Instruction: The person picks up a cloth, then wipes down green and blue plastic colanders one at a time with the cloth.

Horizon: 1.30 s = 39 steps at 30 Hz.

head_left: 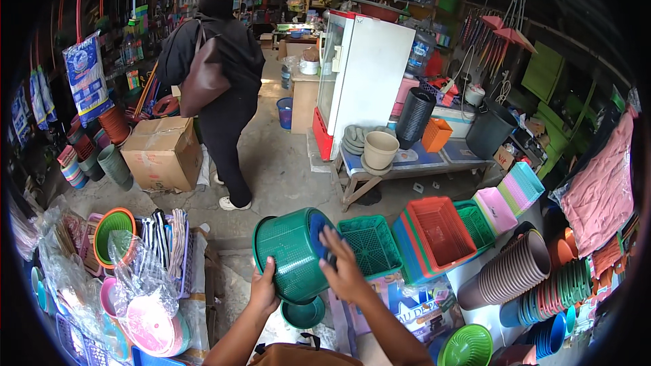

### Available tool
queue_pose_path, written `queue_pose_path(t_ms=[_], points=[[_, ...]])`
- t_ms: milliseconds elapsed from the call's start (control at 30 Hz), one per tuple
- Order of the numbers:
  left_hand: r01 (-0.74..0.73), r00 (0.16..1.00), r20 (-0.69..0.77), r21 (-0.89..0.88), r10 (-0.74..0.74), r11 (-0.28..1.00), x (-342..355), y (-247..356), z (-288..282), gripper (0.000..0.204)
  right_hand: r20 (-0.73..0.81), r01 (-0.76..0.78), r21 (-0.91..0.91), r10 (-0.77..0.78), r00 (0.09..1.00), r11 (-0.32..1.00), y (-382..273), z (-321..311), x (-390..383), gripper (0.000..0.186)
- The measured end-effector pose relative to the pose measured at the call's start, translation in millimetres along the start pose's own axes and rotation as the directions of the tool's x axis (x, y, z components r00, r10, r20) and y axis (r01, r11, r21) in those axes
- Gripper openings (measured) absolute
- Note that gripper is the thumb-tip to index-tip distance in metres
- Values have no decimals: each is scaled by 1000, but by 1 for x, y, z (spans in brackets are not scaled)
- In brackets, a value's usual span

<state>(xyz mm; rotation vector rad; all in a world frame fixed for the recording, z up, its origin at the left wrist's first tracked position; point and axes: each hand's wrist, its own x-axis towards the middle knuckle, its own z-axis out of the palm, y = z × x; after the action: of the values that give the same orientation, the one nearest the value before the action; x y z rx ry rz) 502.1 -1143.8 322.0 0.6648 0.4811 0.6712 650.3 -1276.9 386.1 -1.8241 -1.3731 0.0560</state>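
A green perforated plastic basket (288,257) is tilted on its side in front of me, its rim toward the left. My left hand (264,286) grips its lower near side, thumb up along the wall. At the basket's right end, my right hand (344,266) has its fingers stretched and apart. Between that hand and the basket shows a dark blue patch (317,227); I cannot tell whether it is a cloth or part of the basket. Below the basket stands a small green tub (303,313). To the right is a green lattice tray (370,245).
Stacked red baskets (441,234), nested pots (505,271) and a light green basket (466,347) fill the right. On the left are plastic-wrapped basins (152,325). A person in dark clothes (227,74) stands beyond a cardboard box (163,154). A white fridge (371,71) stands behind a low bench (413,171).
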Motion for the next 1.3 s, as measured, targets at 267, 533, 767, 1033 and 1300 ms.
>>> queue_pose_path(t_ms=[267, 533, 767, 1033, 1300], points=[[204, 967, 140, 87, -214, 975, -4, -25, -6, 37, -76, -324, 375, 377, 923, 869, 73, 11, -71, 60], [241, 951, 136, 235, -277, 942, -12, -57, -1, 38, -117, -292, 359, 354, 928, 886, 78, 5, -76, 60], [206, 964, 145, 130, -224, 970, 3, -43, 6, 31, -181, -151, 160, 179, 967, 976, 15, -9, -87, 77], [276, 939, 158, 189, -306, 942, -8, -59, 9, 35, -169, -310, 449, 420, 892, 838, 81, 6, -115, 68], [354, 891, 171, 319, -421, 879, -27, -79, 9, 38, 176, -598, 641, 667, 724, 481, 112, 4, -149, 65]])
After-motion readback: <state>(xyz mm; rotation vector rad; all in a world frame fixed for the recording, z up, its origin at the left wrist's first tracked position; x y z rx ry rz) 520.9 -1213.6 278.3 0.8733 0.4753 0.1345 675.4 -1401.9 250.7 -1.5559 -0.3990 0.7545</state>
